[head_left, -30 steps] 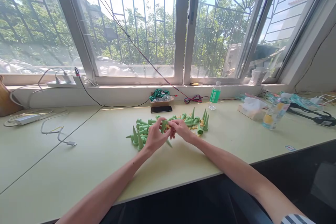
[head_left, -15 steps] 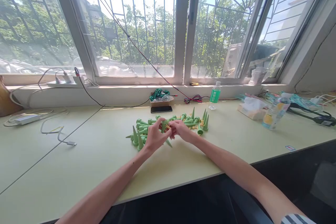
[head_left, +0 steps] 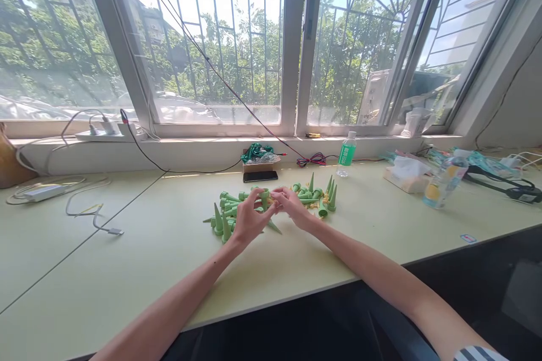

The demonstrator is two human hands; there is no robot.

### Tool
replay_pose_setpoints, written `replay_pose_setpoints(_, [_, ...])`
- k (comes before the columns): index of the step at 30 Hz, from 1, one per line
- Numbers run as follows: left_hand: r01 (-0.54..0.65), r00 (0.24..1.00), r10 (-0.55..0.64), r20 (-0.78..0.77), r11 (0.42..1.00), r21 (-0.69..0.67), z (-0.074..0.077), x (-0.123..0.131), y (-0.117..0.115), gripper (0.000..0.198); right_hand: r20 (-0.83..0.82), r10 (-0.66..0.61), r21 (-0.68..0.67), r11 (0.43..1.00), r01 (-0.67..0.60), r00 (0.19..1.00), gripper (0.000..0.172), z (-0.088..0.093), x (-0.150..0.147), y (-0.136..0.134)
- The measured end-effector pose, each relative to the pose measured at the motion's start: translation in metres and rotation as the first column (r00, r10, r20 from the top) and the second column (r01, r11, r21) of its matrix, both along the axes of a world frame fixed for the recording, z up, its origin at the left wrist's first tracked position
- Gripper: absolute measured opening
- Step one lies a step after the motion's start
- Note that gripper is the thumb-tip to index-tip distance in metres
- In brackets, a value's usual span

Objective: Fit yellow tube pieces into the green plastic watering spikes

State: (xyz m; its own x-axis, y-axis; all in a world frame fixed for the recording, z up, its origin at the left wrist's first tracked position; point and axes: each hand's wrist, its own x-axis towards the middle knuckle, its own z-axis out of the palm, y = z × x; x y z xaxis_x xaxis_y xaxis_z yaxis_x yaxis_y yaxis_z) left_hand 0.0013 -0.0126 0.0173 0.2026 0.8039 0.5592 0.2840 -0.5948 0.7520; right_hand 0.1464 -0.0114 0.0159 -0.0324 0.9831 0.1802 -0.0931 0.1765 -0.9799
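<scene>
My left hand point(head_left: 250, 219) is closed around a green plastic watering spike point(head_left: 265, 196), its wide collar up. A green point point(head_left: 274, 227) shows below my fingers, slanting down to the right; I cannot tell for sure that it belongs to the held spike. My right hand point(head_left: 292, 206) meets the left at the spike, fingers pinched on a small yellow piece point(head_left: 271, 198) at its side, mostly hidden by the fingertips. More green spikes point(head_left: 225, 225) lie or stand on their collars to the left, others point(head_left: 329, 189) to the right, with small yellow pieces among them.
Behind the spikes are a black phone point(head_left: 260, 176) and a small box point(head_left: 257, 157) with green cord. A water bottle point(head_left: 346, 153) stands behind right. Further right are a tissue box point(head_left: 406, 174) and another bottle point(head_left: 444, 183). Cables point(head_left: 95, 217) lie left on the pale table point(head_left: 139, 271).
My right hand has shifted slightly, its fingers straighter at the yellow piece. The green point below my hands has moved a little up and right. The left hand has barely moved.
</scene>
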Motion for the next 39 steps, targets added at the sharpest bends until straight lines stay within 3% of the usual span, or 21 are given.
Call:
replay_pose_setpoints(5, [0.056, 0.997, -0.056, 0.051, 0.998, -0.002, -0.001, 0.000, 0.000, 0.036, -0.036, 0.047, 0.013, 0.999, -0.046, 0.998, 0.038, -0.003, -0.001, 0.003])
replay_pose_setpoints(12, [0.105, 0.989, -0.104, 0.103, 0.994, -0.010, -0.002, 0.000, 0.000, 0.037, -0.171, 0.237, 0.040, 0.972, -0.233, 0.956, 0.037, -0.011, -0.001, 0.010])
replay_pose_setpoints(19, [0.127, 0.986, -0.119, 0.115, 0.990, -0.062, 0.001, 0.001, -0.004, 0.039, -0.184, 0.371, 0.021, 0.927, -0.374, 0.910, 0.034, -0.009, -0.002, 0.006])
replay_pose_setpoints(27, [0.149, 0.987, -0.144, 0.070, 0.986, -0.076, 0.000, 0.001, 0.000, 0.037, -0.055, 0.233, 0.033, 0.972, -0.232, 0.971, 0.034, -0.002, -0.002, 0.000])
replay_pose_setpoints(39, [0.058, 0.996, -0.057, -0.069, 0.998, 0.013, 0.000, 0.000, 0.007, 0.029, 0.047, 0.083, 0.064, 0.994, -0.086, 0.995, 0.037, -0.013, 0.000, 0.010])
